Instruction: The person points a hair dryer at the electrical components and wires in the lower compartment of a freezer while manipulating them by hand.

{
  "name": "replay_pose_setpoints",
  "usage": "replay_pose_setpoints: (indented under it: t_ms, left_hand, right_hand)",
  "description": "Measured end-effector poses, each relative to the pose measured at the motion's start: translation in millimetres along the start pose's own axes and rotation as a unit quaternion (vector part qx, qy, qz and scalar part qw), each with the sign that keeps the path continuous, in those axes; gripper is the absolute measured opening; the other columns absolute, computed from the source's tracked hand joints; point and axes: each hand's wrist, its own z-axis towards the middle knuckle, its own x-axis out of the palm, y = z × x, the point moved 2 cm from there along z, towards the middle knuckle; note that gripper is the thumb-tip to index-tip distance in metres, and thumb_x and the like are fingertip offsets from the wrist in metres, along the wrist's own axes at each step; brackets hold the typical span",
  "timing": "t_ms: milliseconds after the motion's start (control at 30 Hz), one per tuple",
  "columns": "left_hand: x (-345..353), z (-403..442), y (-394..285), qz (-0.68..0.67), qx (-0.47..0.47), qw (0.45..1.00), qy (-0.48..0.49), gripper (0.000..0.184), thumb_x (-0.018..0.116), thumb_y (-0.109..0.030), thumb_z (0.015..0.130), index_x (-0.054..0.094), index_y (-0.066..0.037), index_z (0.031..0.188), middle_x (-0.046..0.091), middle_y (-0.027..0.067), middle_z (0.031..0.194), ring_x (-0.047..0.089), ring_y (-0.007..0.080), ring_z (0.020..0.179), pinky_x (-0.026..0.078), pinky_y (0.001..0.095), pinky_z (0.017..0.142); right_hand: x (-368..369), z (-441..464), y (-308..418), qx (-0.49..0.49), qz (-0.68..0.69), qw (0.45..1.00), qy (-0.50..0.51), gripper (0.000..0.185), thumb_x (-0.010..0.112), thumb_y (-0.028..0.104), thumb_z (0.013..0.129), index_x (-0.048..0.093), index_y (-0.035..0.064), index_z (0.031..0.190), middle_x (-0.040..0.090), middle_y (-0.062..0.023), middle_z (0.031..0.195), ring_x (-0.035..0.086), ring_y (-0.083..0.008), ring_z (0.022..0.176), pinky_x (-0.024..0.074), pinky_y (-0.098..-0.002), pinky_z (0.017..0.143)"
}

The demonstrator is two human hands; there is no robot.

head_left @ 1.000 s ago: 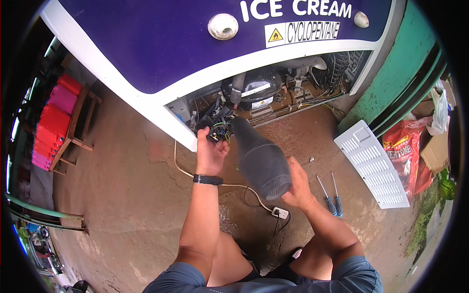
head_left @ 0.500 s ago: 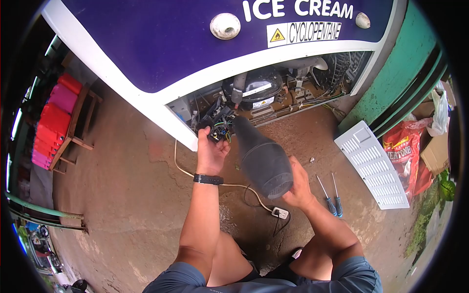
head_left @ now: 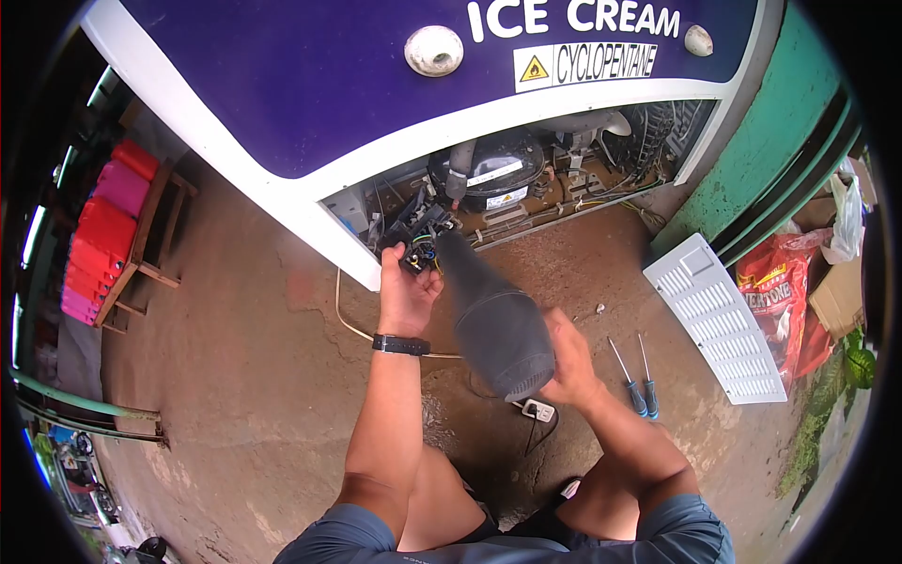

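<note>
My left hand (head_left: 409, 293) is closed on a black electrical part with several coloured wires (head_left: 420, 246), at the lower left of the freezer's open compartment. In my right hand (head_left: 570, 359) is a dark grey blower (head_left: 495, 324), its narrow nozzle pointing up and left at the wired part. The handle of the blower is hidden behind its body. Behind the part, a black compressor (head_left: 493, 169) with white labels sits inside the compartment.
Two blue-handled screwdrivers (head_left: 644, 399) lie on the floor right of my right forearm. A white vented panel (head_left: 716, 320) lies farther right, by a red bag (head_left: 772, 291). A white socket (head_left: 537, 411) and its cord rest below the blower. Red containers (head_left: 99, 235) stand left.
The blower in my right hand has shifted slightly left and down, its rear end now covering part of the cord. My left hand stays in place on the wired part.
</note>
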Motion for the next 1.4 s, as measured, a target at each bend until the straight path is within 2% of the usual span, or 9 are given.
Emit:
replay_pose_setpoints:
  t_ms: [133,200,300,500,800,1067,1233,1300,1400]
  left_hand:
    - [0.8,-0.9,1.1,-0.028,-0.019,0.999,0.022,0.043,0.054,-0.050,0.101,0.063,-0.014,0.120,0.073,0.0018,0.105,0.067,0.0167,0.085,0.053,0.0323,0.077]
    - [4.5,-2.4,-0.5,-0.021,0.007,0.999,0.031,0.044,0.054,-0.048,0.101,0.063,-0.011,0.124,0.074,0.0045,0.111,0.068,0.0202,0.092,0.055,0.0351,0.084]
    - [11.9,-9.8,-3.4,-0.025,0.007,0.999,0.034,0.045,0.052,-0.047,0.101,0.063,-0.009,0.122,0.073,0.0080,0.108,0.069,0.0234,0.093,0.056,0.0382,0.086]
    - [20.4,-20.2,-9.5,-0.007,-0.029,0.999,0.034,0.047,0.052,-0.050,0.098,0.064,-0.007,0.114,0.069,0.0098,0.095,0.066,0.0260,0.085,0.056,0.0398,0.077]
    - [12.1,-16.5,-9.6,0.037,-0.009,0.999,0.035,0.044,0.051,-0.050,0.098,0.064,-0.009,0.107,0.067,0.0074,0.090,0.065,0.0234,0.080,0.055,0.0384,0.070]
    - [7.6,-18.5,-11.2,0.008,-0.021,0.997,0.068,0.041,0.053,-0.047,0.098,0.063,-0.010,0.113,0.067,0.0071,0.094,0.065,0.0236,0.084,0.056,0.0397,0.073]
    - [11.1,-18.0,-8.5,-0.050,-0.028,0.996,0.063,0.040,0.055,-0.046,0.098,0.062,-0.012,0.117,0.068,0.0059,0.100,0.066,0.0237,0.088,0.056,0.0397,0.078]
    - [5.3,-10.6,-5.6,-0.070,-0.028,0.997,0.024,0.041,0.056,-0.047,0.097,0.062,-0.013,0.118,0.069,0.0049,0.102,0.065,0.0212,0.085,0.055,0.0375,0.075]
    - [-7.0,-3.1,-4.5,-0.031,-0.024,0.998,0.043,0.042,0.056,-0.048,0.097,0.062,-0.013,0.119,0.068,0.0042,0.103,0.062,0.0185,0.081,0.052,0.0352,0.072]
  right_hand:
    - [4.0,-3.5,0.9,0.006,0.007,1.000,0.025,0.045,0.072,0.016,0.085,0.057,-0.0010,0.124,0.061,-0.0191,0.104,0.062,-0.0390,0.089,0.0541,-0.0449,0.076]
    - [8.8,-9.0,-1.4,0.000,0.011,1.000,0.019,0.044,0.071,0.016,0.085,0.057,-0.0004,0.123,0.060,-0.0193,0.105,0.062,-0.0393,0.090,0.0544,-0.0451,0.077]
    - [9.0,-8.8,2.0,0.002,0.018,0.999,0.028,0.044,0.071,0.018,0.085,0.058,0.0006,0.123,0.060,-0.0192,0.106,0.063,-0.0394,0.092,0.0549,-0.0454,0.079]
    - [9.1,-5.4,14.6,0.019,0.015,0.998,0.051,0.044,0.072,0.018,0.085,0.059,0.0034,0.125,0.061,-0.0175,0.108,0.063,-0.0380,0.096,0.0557,-0.0453,0.081]
    - [9.4,-2.5,23.7,0.023,0.007,0.997,0.072,0.046,0.073,0.019,0.085,0.061,0.0069,0.128,0.060,-0.0149,0.108,0.063,-0.0363,0.097,0.0556,-0.0445,0.081]
    - [8.5,-2.7,25.8,0.021,0.001,0.997,0.072,0.046,0.073,0.020,0.085,0.061,0.0079,0.128,0.061,-0.0145,0.108,0.063,-0.0361,0.096,0.0558,-0.0445,0.080]
    - [3.1,-4.2,20.6,0.008,0.026,0.999,0.043,0.046,0.072,0.019,0.086,0.059,0.0023,0.127,0.062,-0.0172,0.108,0.062,-0.0380,0.092,0.0546,-0.0452,0.080]
    - [1.8,-4.8,15.9,0.005,0.023,0.999,0.026,0.046,0.072,0.019,0.086,0.059,0.0009,0.127,0.062,-0.0179,0.106,0.062,-0.0384,0.091,0.0539,-0.0449,0.079]
    - [-3.6,-2.0,16.4,0.014,0.021,1.000,0.005,0.046,0.072,0.017,0.086,0.058,-0.0009,0.126,0.061,-0.0188,0.104,0.061,-0.0387,0.089,0.0526,-0.0440,0.078]
